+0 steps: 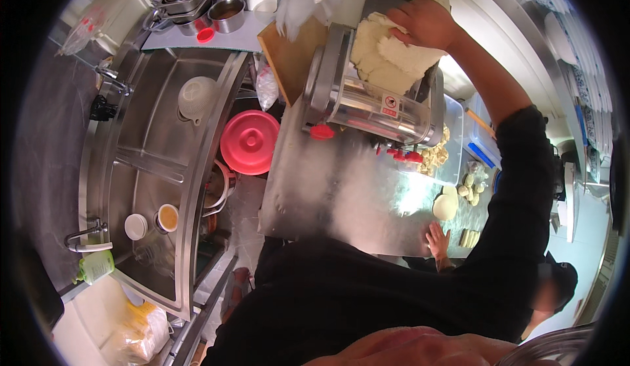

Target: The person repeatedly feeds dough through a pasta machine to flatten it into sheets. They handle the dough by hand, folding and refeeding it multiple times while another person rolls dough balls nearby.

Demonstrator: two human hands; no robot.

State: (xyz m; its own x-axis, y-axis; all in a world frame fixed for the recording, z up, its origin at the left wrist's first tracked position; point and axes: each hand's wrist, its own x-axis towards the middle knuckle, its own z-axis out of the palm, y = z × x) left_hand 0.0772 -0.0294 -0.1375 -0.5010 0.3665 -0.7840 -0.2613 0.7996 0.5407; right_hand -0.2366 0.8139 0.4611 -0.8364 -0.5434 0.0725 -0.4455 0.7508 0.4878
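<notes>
My right hand (423, 24) reaches to the top of a steel dough-rolling machine (389, 112), its fingers curled on a large slab of pale dough (376, 53). The dough lies folded and rough-edged over the infeed above the clear roller guard (364, 102). Red knobs (408, 156) sit along the machine's lower side. My left hand is out of view. Below the machine, the steel worktop (315, 184) is dusted with flour. Beside it, a clear tub holds dough pieces (435, 156).
A co-worker's hand (438, 240) rests on the worktop near flat dough rounds (445, 206) and small dough pieces (470, 238). A wooden board (293, 58) leans beside the machine. Leftward are a red-lidded bucket (251, 142) and double steel sink (152, 139).
</notes>
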